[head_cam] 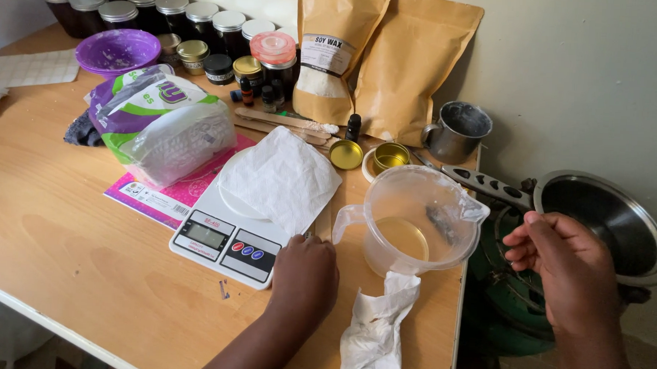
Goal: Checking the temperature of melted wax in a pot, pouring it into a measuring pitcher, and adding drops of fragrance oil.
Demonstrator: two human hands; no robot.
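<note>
My left hand (304,273) rests as a closed fist on the wooden table (61,224), right beside the front corner of a white kitchen scale (226,235). A white paper sheet (281,176) lies on the scale's platform. My right hand (561,265) hovers to the right of a clear plastic measuring jug (416,218), fingers pinched together near its rim; whether it holds anything is unclear. The jug holds a little yellowish liquid. A crumpled white tissue (375,327) lies in front of the jug.
Two brown paper pouches (415,63) lean on the wall. Dark jars (173,12), a purple bowl (118,50), small gold tins (390,156), wooden sticks (283,121), a plastic-wrapped pack (161,125) and a metal mug (458,131) crowd the back. A steel pan (607,219) sits off the table's right edge.
</note>
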